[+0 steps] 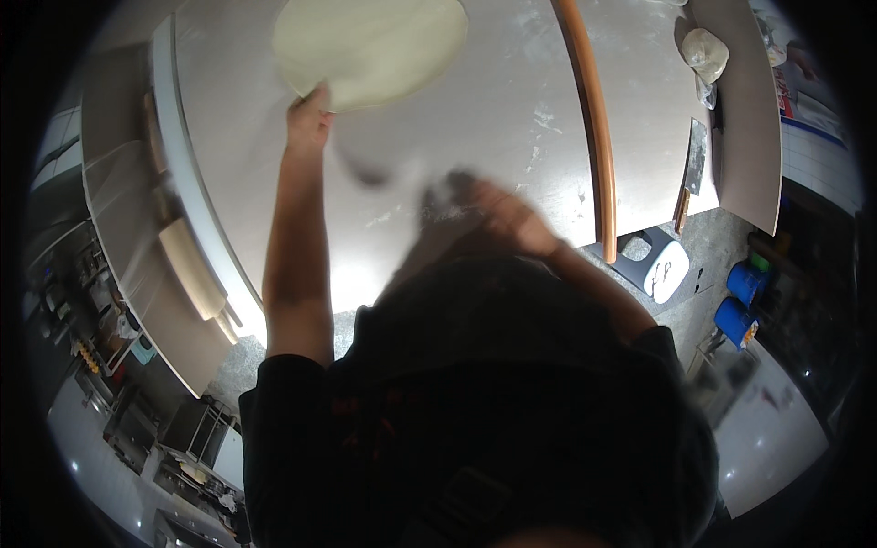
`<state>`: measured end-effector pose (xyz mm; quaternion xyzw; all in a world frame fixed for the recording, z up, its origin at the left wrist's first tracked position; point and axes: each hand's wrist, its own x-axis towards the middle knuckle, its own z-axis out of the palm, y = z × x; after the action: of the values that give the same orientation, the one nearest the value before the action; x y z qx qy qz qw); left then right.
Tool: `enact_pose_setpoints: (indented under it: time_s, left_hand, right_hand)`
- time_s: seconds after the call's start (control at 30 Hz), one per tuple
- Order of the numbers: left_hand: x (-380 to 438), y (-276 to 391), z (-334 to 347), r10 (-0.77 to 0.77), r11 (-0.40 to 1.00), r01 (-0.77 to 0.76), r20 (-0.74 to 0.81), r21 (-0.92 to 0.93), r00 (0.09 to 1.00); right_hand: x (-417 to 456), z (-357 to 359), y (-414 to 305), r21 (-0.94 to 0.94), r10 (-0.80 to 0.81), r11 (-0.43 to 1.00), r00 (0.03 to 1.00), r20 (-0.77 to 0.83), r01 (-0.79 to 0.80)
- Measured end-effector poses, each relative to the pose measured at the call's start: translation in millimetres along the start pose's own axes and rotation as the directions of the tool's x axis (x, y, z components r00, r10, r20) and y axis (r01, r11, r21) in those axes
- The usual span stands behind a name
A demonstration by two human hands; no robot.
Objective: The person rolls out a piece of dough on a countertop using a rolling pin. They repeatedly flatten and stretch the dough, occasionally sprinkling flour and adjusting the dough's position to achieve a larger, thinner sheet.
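A large, flat, round sheet of pale dough [370, 51] lies at the top of the view, over the smooth worktop [438, 144]. My left hand [312, 116] pinches its near left edge between thumb and fingers. Lower and to the right, my right hand [510, 216] is blurred above the worktop near my body. Its fingers reach up and left, and whether they hold anything is unclear. Smears of white flour mark the surface around it. A long wooden rod [595, 137] lies to the right of both hands, its near end jutting past the worktop's edge.
Farther right lie a cleaver [693, 161] with a wooden handle and a tied clear plastic bag [706, 56]. A thick rolling pin [192, 268] rests beyond the raised left edge. Below the near right edge are a dark stool-like object [640, 257] and blue containers [736, 322].
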<state>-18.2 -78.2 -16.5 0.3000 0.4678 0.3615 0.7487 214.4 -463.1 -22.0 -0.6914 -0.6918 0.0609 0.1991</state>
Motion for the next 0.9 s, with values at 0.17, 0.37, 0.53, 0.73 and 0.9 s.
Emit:
enact_pose_setpoints:
  time_s: [0.17, 0.37, 0.53, 0.73, 0.9]
  left_hand:
    - [-76.7, -24.5, 22.5, -0.015, 0.99, 0.021, 0.04, -0.143, 0.999]
    - [-159.6, -38.1, 15.3, -0.176, 0.961, 0.184, 0.057, -0.204, 0.983]
    - [-201.7, -67.3, 21.2, -0.256, 0.924, 0.268, 0.079, -0.272, 0.963]
    - [-231.6, -96.1, 69.0, -0.567, 0.824, 0.528, 0.299, 0.207, 0.768]
    - [-215.2, -122.9, 19.3, -0.04, 0.716, -0.289, 0.45, 0.636, 0.892]
  right_hand:
    - [51.9, 24.8, -41.6, -0.062, -0.532, 0.827, 0.814, 0.235, 0.558]
    - [116.9, -17.5, 41.6, -0.059, 0.119, 0.989, 0.958, -0.262, -0.139]
    - [43.7, 19.0, 31.7, -0.221, 0.293, 0.923, 0.948, -0.127, -0.315]
    - [155.3, 1.5, 110.0, 0.048, 0.366, 0.927, 0.871, -0.328, -0.371]
    - [146.3, -1.7, 24.8, -0.165, 0.04, 0.983, 0.972, -0.232, -0.08]
